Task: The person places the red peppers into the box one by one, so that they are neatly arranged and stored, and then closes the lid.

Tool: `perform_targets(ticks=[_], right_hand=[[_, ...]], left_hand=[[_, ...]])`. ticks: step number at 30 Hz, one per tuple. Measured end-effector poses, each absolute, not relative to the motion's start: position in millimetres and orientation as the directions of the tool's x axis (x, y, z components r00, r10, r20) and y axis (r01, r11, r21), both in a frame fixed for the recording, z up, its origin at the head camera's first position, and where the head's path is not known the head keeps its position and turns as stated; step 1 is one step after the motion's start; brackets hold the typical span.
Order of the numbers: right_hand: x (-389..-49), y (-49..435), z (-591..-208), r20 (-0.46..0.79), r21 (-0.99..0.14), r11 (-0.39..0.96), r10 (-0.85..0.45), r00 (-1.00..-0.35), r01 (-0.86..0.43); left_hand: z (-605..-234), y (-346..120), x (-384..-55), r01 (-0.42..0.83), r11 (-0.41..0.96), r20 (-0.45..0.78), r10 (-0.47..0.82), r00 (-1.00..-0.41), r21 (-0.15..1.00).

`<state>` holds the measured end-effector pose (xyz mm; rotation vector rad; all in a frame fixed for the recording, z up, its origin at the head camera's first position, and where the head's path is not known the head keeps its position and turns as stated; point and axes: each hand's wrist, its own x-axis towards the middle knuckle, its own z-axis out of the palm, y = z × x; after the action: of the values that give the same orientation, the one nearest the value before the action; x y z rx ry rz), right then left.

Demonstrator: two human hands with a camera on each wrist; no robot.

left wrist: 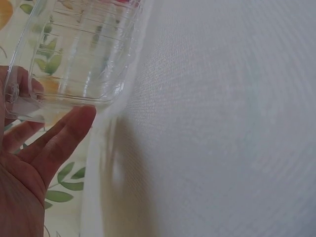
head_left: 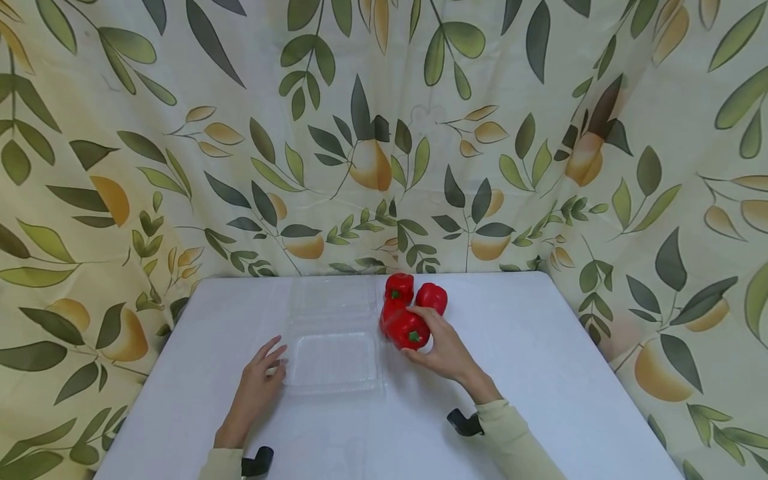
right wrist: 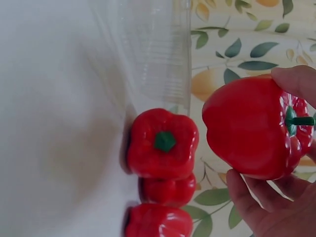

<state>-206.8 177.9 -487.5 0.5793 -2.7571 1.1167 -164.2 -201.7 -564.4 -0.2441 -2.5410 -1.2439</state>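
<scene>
My right hand (head_left: 445,350) grips a red bell pepper (head_left: 403,328) with a green stem, thumb on one side and fingers on the other. In the right wrist view that pepper (right wrist: 249,129) is raised off the table. Three more red bell peppers (right wrist: 148,153) sit grouped just beyond it, right of a clear plastic clamshell container (head_left: 336,389). The container lies with its lid (head_left: 333,293) folded back toward the far edge. At the container's left side is my left hand (head_left: 258,385), its fingers loosely extended, the fingertips (left wrist: 85,116) right at the clear rim.
A white-covered table (head_left: 528,400) lies under everything. A leaf-and-fruit patterned curtain (head_left: 384,220) hangs close behind its far edge and along both sides. Dark wrist-worn devices (head_left: 465,423) show at both sleeves.
</scene>
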Motion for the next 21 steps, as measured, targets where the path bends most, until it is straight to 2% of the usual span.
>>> perform_targets(ticks=[21], right_hand=[[-208, 149, -484, 0.215, -0.73, 0.565, -0.342, -0.915, -0.383]], left_hand=[[-562, -202, -163, 0.263, 0.628, 0.324, 0.018, -0.946, 0.733]])
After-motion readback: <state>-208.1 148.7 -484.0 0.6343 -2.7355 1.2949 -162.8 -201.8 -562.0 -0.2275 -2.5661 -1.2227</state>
